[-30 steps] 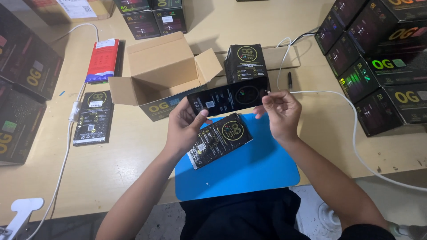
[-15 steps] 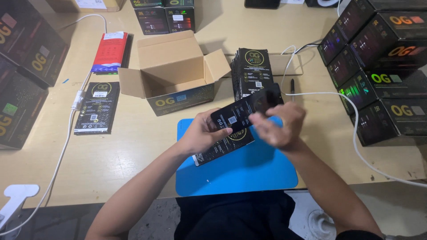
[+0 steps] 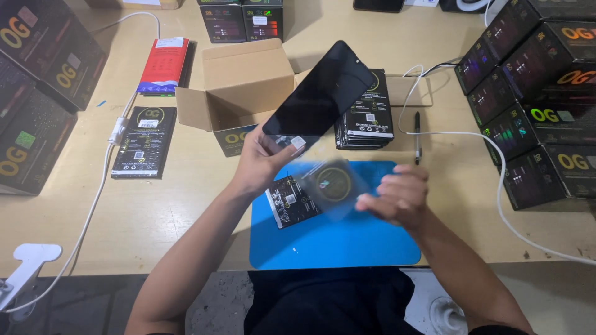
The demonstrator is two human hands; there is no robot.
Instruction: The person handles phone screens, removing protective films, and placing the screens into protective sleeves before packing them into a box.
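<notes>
Seen from above, my two bare hands work over a blue mat (image 3: 335, 248) lying at the near edge of a wooden table (image 3: 155, 211); my left hand (image 3: 264, 162) is closed around the lower end of a dark glass panel (image 3: 320, 93), shaped like a phone screen, and tilts it up above the mat's far edge, bare and free of any wrapping; my right hand (image 3: 397, 197) hovers over the mat's right half, blurred with motion, its fingers pinched on a thin translucent sleeve (image 3: 332, 189), though how tightly I cannot tell; beneath that sleeve a flat black packet (image 3: 288, 201) lies on the mat's upper left part; so, as I judge it, the panel is out of its packaging, while sleeve and packet are not yet put aside; beyond the mat stands an open cardboard box (image 3: 245, 80), with a stack of black packets (image 3: 369, 118) just right of it and a black pen (image 3: 417, 133) further right; one more packet (image 3: 144, 142) and a red one (image 3: 162, 65) lie to the mat's far left, beside a white cable (image 3: 99, 186); dark printed cartons (image 3: 534, 93) are piled well to the mat's right.
</notes>
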